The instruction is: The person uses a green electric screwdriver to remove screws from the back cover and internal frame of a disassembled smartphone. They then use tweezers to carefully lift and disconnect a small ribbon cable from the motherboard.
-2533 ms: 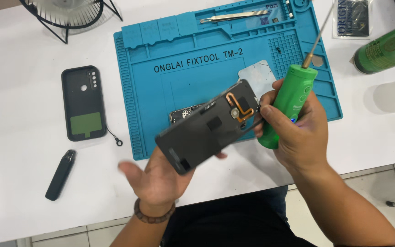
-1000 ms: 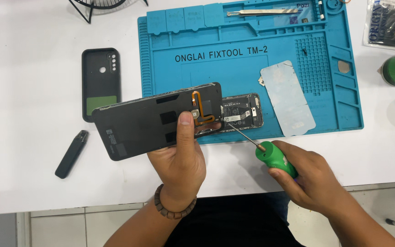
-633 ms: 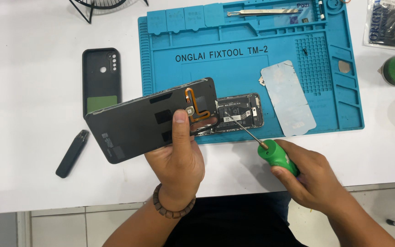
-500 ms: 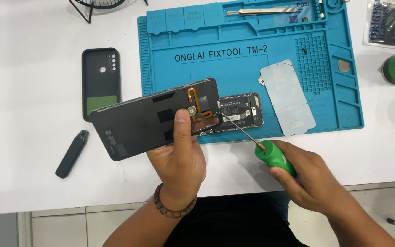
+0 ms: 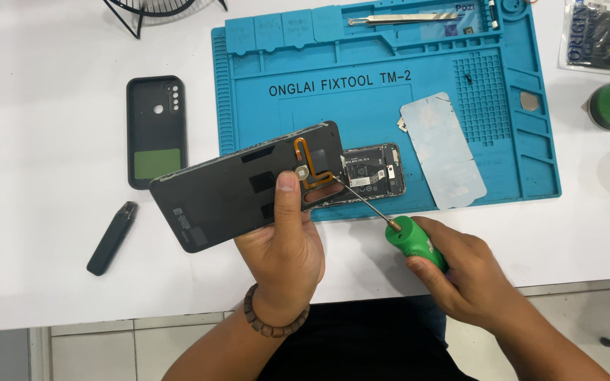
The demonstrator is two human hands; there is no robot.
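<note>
Your left hand pinches the phone's black back cover, tipped up over the open phone on the blue mat. Your right hand wraps tight around the green screwdriver, tip by the orange ribbon cable. I think you are freeing that cable, so go slow and gentle.

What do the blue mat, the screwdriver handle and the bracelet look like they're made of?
Blue mat: likely silicone or soft rubber, matte, with moulded compartments and raised ridges. Screwdriver handle, held by the right hand: glossy green plastic, with a thin metal shaft. Bracelet on the left hand's wrist: round brown beads, probably wood.
</note>
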